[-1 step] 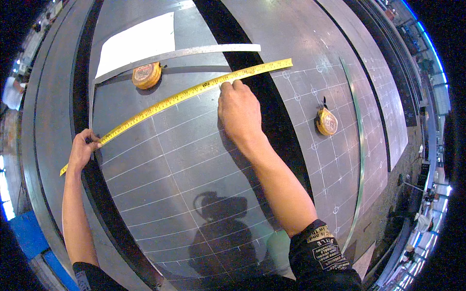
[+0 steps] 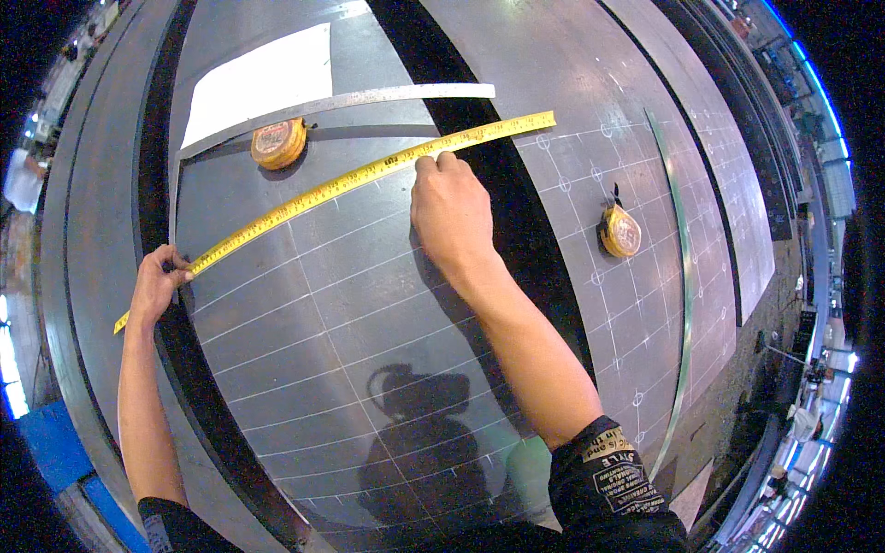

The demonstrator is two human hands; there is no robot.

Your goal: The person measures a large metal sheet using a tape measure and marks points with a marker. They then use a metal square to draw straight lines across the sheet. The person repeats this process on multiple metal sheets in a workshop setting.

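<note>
A yellow measuring tape blade (image 2: 313, 197) runs slantwise across a grey metal plate (image 2: 369, 253) marked with thin white lines. At the plate's left edge, my left hand (image 2: 159, 288) pinches the blade between thumb and fingers; a short end sticks out beyond, lower left. My right hand (image 2: 452, 210) rests on the plate just below the blade, right of the middle, its fingers curled together at the blade's near edge. Whatever those fingertips may hold is hidden. Beyond the blade lies a yellow tape measure case (image 2: 279, 144), beside a long steel ruler (image 2: 406, 93).
A white sheet (image 2: 263, 83) lies beyond the ruler. On the right plate (image 2: 590, 286), marked with lines and small circles, sit a second tape measure (image 2: 620, 232) and a thin greenish strip (image 2: 684, 258). Dark gaps (image 2: 535, 212) separate the plates. Something blue (image 2: 57, 442) stands lower left.
My right hand has shifted very slightly left along the blade. My left hand and the tape look unmoved.
</note>
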